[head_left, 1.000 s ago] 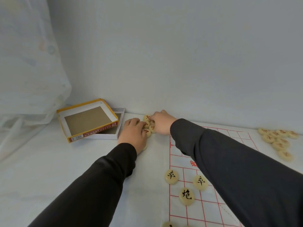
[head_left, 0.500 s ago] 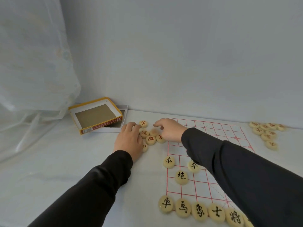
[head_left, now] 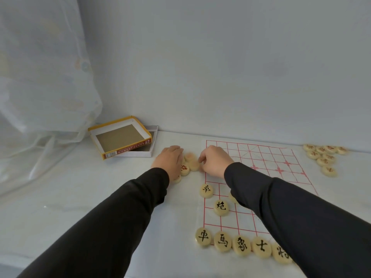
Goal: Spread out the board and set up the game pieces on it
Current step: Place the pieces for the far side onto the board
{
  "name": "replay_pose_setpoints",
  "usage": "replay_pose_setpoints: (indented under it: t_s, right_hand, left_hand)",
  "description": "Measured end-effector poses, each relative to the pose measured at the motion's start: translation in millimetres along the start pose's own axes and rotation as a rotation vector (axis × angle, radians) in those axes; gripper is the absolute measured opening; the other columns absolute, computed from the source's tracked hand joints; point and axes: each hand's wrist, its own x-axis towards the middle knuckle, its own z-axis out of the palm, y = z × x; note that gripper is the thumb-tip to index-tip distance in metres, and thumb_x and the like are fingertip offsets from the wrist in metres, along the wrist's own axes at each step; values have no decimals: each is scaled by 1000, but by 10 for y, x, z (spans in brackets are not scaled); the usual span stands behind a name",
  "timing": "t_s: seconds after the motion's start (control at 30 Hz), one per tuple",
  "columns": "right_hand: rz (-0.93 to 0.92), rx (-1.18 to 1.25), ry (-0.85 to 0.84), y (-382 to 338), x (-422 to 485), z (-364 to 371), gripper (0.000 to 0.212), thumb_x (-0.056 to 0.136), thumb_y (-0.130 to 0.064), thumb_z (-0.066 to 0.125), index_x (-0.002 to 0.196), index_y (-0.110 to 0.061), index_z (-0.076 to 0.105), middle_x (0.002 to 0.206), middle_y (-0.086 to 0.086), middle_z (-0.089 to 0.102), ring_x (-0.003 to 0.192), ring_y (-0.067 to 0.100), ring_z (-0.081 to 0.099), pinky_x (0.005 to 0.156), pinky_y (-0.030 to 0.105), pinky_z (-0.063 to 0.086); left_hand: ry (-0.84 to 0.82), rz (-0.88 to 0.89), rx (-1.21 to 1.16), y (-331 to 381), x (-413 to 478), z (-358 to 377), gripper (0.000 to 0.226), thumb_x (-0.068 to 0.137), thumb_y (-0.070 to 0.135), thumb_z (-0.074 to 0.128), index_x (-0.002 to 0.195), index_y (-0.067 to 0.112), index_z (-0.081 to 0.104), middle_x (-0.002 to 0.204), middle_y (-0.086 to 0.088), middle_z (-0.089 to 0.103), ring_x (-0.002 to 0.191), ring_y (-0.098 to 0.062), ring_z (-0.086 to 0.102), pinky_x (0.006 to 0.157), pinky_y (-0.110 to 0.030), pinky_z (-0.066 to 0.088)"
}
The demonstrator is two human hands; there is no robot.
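Observation:
A white paper board (head_left: 261, 167) with a red grid lies spread on the table. Cream round pieces with black characters (head_left: 222, 241) line its near edge, and three more (head_left: 220, 207) stand two rows further in. A small cluster of red-lettered pieces (head_left: 185, 169) lies just left of the board's far corner. My left hand (head_left: 169, 161) rests flat on the left side of that cluster. My right hand (head_left: 215, 161) has its fingers curled at a blurred piece (head_left: 193, 165) on the cluster's right side. My right sleeve hides part of the board.
An open yellow-edged box lid (head_left: 120, 137) leans on its white tray (head_left: 148, 151) at the back left. A second pile of red-lettered pieces (head_left: 323, 157) lies off the board's far right corner. A sheer curtain (head_left: 40, 87) hangs at the left; a wall stands close behind.
The view has tilted down, so the near row of black pieces now shows. Both hands have drawn the red cluster closer together, and my right fingers have curled onto one piece.

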Motion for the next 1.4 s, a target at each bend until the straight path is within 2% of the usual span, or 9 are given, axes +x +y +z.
replay_pose_setpoints:
  t_s: [0.2, 0.37, 0.53, 0.7, 0.83, 0.97, 1.1, 1.23, 1.4]
  right_hand:
    - [-28, 41, 1, -87, -158, 48, 24, 88, -8, 56, 108, -15, 69, 114, 5, 63, 105, 22, 58, 80, 24, 42]
    - [-55, 35, -76, -87, -301, 47, 23, 85, -14, 65, 107, -18, 70, 98, 0, 58, 85, 14, 51, 74, 24, 39]
    - [-36, 16, 29, -6, -241, -3, 39, 87, -5, 57, 125, -17, 57, 123, 5, 53, 112, 22, 52, 93, 31, 44]
    - [-54, 40, -63, -67, -75, -109, 66, 85, 9, 40, 143, -21, 37, 150, 4, 33, 138, 22, 32, 108, 29, 32]
    - [-64, 101, -112, -170, 2, -85, 68, 84, 12, 34, 143, -22, 39, 151, 1, 34, 138, 21, 32, 102, 24, 34]
    - [-97, 123, -171, -150, 4, -31, 62, 83, 14, 32, 136, -15, 48, 144, 4, 44, 136, 19, 37, 112, 28, 29]
    - [-71, 350, -188, -69, -124, -36, 63, 81, 19, 29, 136, -6, 46, 138, 8, 51, 133, 16, 42, 110, 23, 30]
    - [-48, 398, -146, 59, -210, -8, 52, 87, 10, 44, 135, -8, 46, 133, 10, 55, 127, 17, 49, 103, 23, 37]
    - [-88, 191, -57, 59, -287, 34, 42, 86, -10, 64, 127, -15, 56, 126, 3, 58, 115, 16, 54, 97, 27, 43]
  left_hand:
    - [93, 11, -48, 27, -280, 29, 41, 101, 20, 29, 139, 12, 40, 143, -2, 37, 129, -18, 35, 109, -24, 26]
    - [150, -69, -167, 45, -499, 64, 40, 100, 19, 30, 138, 14, 43, 136, -3, 47, 125, -17, 40, 105, -24, 29]
    - [197, -137, -275, 120, -660, 81, 41, 101, 23, 30, 141, 18, 38, 142, -4, 43, 131, -17, 36, 108, -25, 26]
    - [197, -146, -211, 184, -679, 118, 44, 100, 25, 29, 144, 18, 31, 142, -5, 42, 130, -18, 38, 107, -26, 29]
    - [212, -204, -210, 186, -659, 99, 47, 100, 25, 28, 146, 16, 25, 144, -6, 40, 132, -20, 37, 106, -28, 31]
    - [224, -242, -195, 172, -627, 98, 48, 100, 23, 28, 147, 13, 23, 145, -7, 38, 133, -20, 34, 107, -28, 29]
    - [241, -233, -198, 159, -635, 95, 48, 100, 21, 30, 147, 13, 23, 147, -6, 36, 135, -19, 31, 108, -27, 27]
    - [251, -260, -278, 139, -670, 87, 47, 100, 21, 30, 146, 15, 25, 147, -5, 36, 135, -19, 33, 109, -28, 27]
    - [280, -511, -678, 261, -548, -21, 51, 97, 9, 35, 147, 16, 24, 147, -9, 35, 133, -25, 37, 109, -37, 34]
